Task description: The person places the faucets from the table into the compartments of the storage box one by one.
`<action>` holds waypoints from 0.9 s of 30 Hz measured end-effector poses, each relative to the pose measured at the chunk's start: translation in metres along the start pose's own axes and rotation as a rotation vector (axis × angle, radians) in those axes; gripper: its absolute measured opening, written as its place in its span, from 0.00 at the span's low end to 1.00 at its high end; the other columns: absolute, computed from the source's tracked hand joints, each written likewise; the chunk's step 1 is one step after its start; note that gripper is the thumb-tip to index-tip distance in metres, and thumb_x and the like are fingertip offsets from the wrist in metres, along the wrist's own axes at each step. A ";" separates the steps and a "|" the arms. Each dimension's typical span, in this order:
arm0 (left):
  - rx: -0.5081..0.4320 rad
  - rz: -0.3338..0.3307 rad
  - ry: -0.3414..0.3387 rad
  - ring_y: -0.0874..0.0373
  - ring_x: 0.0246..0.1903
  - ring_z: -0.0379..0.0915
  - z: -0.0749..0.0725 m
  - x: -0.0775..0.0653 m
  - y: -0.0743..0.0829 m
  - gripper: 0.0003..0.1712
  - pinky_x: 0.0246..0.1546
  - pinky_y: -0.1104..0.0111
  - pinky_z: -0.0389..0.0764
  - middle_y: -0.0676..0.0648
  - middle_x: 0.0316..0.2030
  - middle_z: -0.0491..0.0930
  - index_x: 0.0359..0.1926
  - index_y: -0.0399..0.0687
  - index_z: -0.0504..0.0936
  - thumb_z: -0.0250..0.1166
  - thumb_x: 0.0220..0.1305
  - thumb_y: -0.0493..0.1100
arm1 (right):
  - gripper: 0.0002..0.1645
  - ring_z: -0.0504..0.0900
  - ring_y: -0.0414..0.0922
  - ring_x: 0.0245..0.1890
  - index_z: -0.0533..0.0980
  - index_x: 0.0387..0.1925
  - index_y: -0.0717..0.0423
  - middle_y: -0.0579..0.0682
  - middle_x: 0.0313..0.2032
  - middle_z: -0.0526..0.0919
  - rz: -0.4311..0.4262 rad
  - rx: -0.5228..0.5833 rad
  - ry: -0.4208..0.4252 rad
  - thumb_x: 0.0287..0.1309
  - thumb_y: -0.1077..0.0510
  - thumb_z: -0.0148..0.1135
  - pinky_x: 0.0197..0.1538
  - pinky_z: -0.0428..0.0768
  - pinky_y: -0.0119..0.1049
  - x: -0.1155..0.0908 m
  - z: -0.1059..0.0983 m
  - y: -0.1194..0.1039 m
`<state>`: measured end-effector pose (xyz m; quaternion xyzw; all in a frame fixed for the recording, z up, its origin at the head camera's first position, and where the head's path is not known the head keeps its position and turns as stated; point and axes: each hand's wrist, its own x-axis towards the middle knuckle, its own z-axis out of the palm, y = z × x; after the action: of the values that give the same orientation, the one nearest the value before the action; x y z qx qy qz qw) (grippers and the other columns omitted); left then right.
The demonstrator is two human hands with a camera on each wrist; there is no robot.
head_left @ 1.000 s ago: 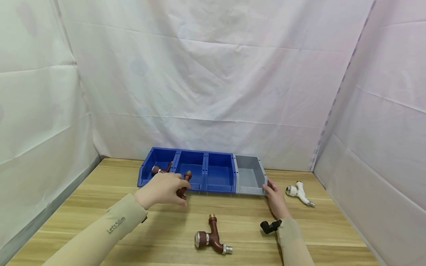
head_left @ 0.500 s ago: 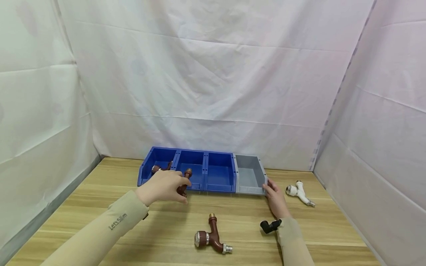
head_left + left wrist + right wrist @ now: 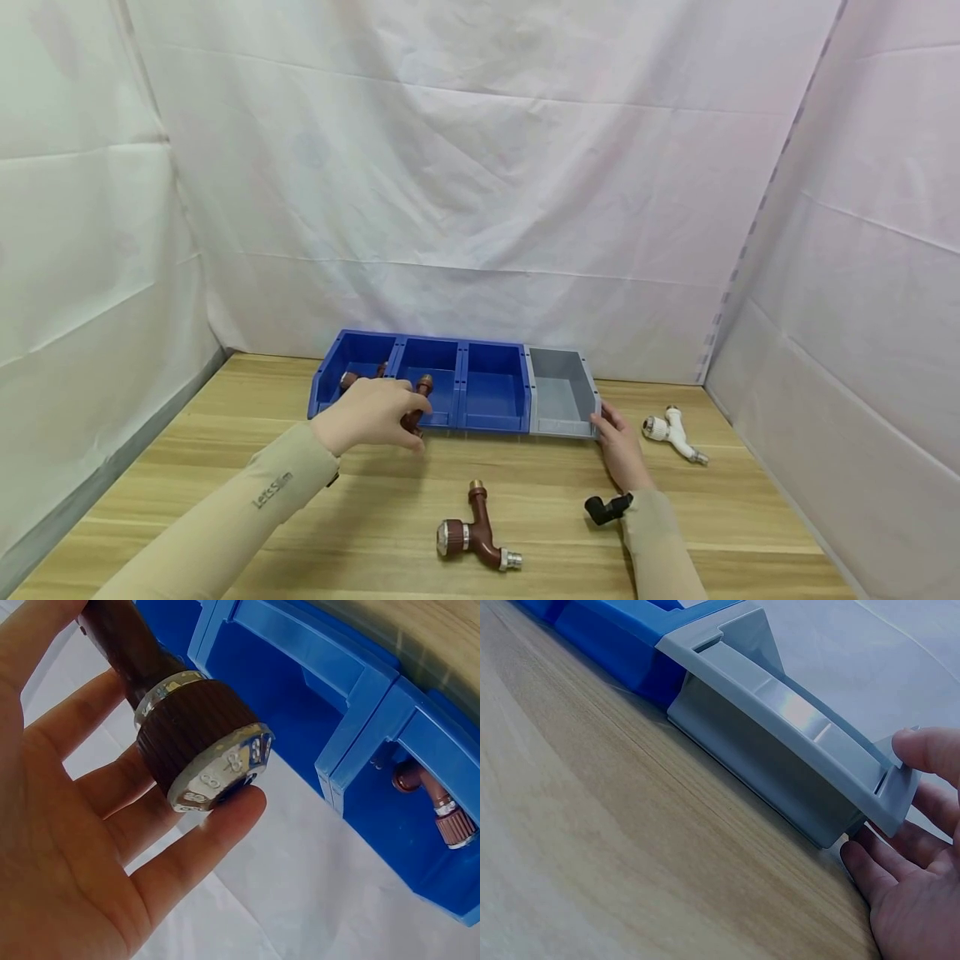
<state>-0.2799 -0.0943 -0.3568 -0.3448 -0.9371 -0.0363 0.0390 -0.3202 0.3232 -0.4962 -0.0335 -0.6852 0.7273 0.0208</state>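
Note:
My left hand (image 3: 375, 414) grips a brown tap (image 3: 420, 398) in front of the second blue bin (image 3: 428, 358) from the left. In the left wrist view, the tap's ribbed knob (image 3: 199, 735) with its silvery rim lies among the fingers, one fingertip on the knob's end face. A second brown tap (image 3: 444, 814) lies in the leftmost blue bin (image 3: 397, 859), partly behind the hand in the head view. On the right, my right hand (image 3: 622, 454) holds the front corner of the grey bin (image 3: 765, 765), thumb on its rim and other fingers low at its side.
A third blue bin (image 3: 495, 367) completes the row against the white cloth (image 3: 480, 208). Another brown tap (image 3: 480, 533) lies on the wooden table (image 3: 555, 475) nearer the front. Right of the bins lies a white tap (image 3: 677, 433). A black fitting (image 3: 606, 508) shows beside the right wrist.
The left hand has risen slightly with the brown tap, toward the second blue bin. My right hand stays at the grey bin's corner.

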 end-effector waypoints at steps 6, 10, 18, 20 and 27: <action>0.005 -0.027 -0.016 0.65 0.28 0.68 -0.001 0.002 0.000 0.31 0.24 0.68 0.71 0.59 0.32 0.77 0.49 0.62 0.85 0.71 0.46 0.70 | 0.38 0.55 0.50 0.70 0.50 0.74 0.61 0.59 0.72 0.53 -0.004 0.000 0.002 0.71 0.55 0.52 0.68 0.58 0.41 -0.001 0.000 0.000; 0.014 -0.041 -0.020 0.64 0.28 0.69 -0.001 0.003 0.000 0.31 0.24 0.67 0.73 0.59 0.33 0.77 0.49 0.63 0.84 0.71 0.46 0.70 | 0.37 0.56 0.49 0.70 0.51 0.74 0.60 0.58 0.72 0.53 -0.004 0.000 0.002 0.71 0.55 0.53 0.68 0.58 0.41 0.000 0.000 0.000; 0.000 -0.053 -0.027 0.64 0.28 0.69 -0.001 0.006 0.000 0.30 0.23 0.66 0.72 0.59 0.33 0.77 0.50 0.63 0.84 0.72 0.46 0.69 | 0.37 0.55 0.49 0.70 0.50 0.74 0.61 0.58 0.72 0.53 -0.008 0.013 -0.003 0.72 0.56 0.51 0.69 0.57 0.41 -0.001 0.001 -0.001; -0.003 -0.056 -0.029 0.64 0.28 0.69 -0.001 0.007 -0.001 0.30 0.22 0.67 0.72 0.59 0.32 0.76 0.50 0.63 0.84 0.72 0.46 0.68 | 0.37 0.56 0.48 0.70 0.51 0.74 0.60 0.57 0.72 0.53 0.002 0.020 0.004 0.71 0.56 0.52 0.69 0.58 0.41 -0.001 0.001 -0.001; -0.021 -0.044 -0.020 0.64 0.27 0.67 -0.002 0.011 -0.002 0.27 0.20 0.67 0.70 0.59 0.30 0.76 0.48 0.63 0.84 0.72 0.47 0.66 | 0.37 0.55 0.49 0.70 0.49 0.74 0.61 0.59 0.72 0.52 -0.003 0.012 -0.006 0.72 0.56 0.51 0.69 0.56 0.43 -0.002 0.001 -0.001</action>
<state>-0.2896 -0.0894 -0.3543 -0.3249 -0.9444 -0.0436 0.0253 -0.3186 0.3226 -0.4951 -0.0300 -0.6809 0.7315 0.0201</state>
